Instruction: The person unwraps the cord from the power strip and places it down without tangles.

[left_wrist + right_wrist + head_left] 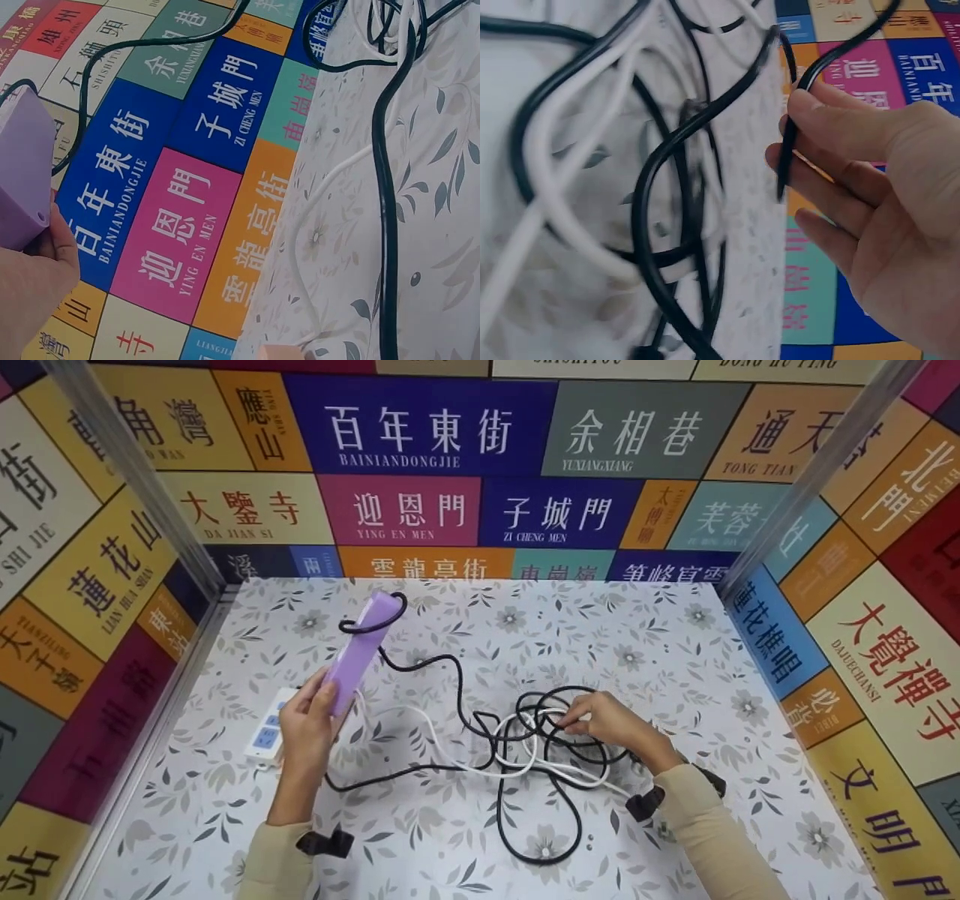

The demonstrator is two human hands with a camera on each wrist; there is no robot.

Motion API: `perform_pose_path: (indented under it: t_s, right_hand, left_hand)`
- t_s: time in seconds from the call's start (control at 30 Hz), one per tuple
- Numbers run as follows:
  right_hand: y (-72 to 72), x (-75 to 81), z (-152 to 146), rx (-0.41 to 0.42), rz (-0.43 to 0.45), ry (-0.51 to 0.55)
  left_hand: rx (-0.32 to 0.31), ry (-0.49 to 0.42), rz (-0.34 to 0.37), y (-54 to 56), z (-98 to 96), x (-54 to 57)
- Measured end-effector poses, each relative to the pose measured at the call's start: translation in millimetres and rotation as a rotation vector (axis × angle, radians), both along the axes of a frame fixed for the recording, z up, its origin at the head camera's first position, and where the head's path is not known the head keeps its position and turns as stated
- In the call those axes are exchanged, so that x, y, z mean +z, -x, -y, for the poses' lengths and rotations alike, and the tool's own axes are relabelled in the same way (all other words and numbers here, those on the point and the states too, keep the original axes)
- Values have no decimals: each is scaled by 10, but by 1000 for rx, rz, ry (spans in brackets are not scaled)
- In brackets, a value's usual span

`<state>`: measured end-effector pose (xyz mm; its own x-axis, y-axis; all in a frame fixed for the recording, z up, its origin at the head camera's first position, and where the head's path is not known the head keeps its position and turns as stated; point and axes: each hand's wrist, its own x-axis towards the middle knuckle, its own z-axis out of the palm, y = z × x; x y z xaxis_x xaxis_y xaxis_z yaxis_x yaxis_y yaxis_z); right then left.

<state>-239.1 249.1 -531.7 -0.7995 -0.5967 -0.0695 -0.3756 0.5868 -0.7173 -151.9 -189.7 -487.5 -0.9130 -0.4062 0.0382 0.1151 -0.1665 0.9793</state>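
Observation:
My left hand (306,727) grips the lower end of a purple power strip (361,649), raised and tilted, its socket side hidden. A black cord (459,690) loops around the strip's upper end and runs into a tangle on the table. White cord (435,735) is mixed into those coils. Over the tangle's right side, my right hand (611,724) pinches a length of black cord (786,150) between thumb and fingers. Partly behind my left hand lies a white power strip (264,739) with blue socket faces.
A floral-patterned table top (660,645) lies under everything. Panels with printed signs (420,427) stand at the back and both sides, with metal posts (795,472) at the corners. One big black cord loop (540,861) spreads toward the front.

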Motion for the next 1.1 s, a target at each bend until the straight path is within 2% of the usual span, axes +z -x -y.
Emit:
perform_pose_path:
  t_s: [0.1,0.2,0.4,0.57,0.73,0.93,1.1]
  right_hand:
    - [-1,-105,-20,-9,19,-19]
    - [1,-129,-11,-10,17,-38]
    - [-4,-84,76,-16,-60,-53]
    - [-12,-50,181,-77,-106,-50]
    - [-30,40,293,-132,-147,-57]
    - [-11,167,446,-212,-99,-23]
    - [38,119,505,-248,-49,-71]
  left_hand:
    - [0,-13,-8,-5,0,-4]
    - [2,-4,2,-10,-7,-6]
    - [7,18,29,-23,-11,-6]
    - [11,27,22,-23,-18,-2]
    - [-4,-21,3,-27,-29,30]
    - [-17,-3,2,-45,-1,21]
    - [-12,10,9,-67,13,18]
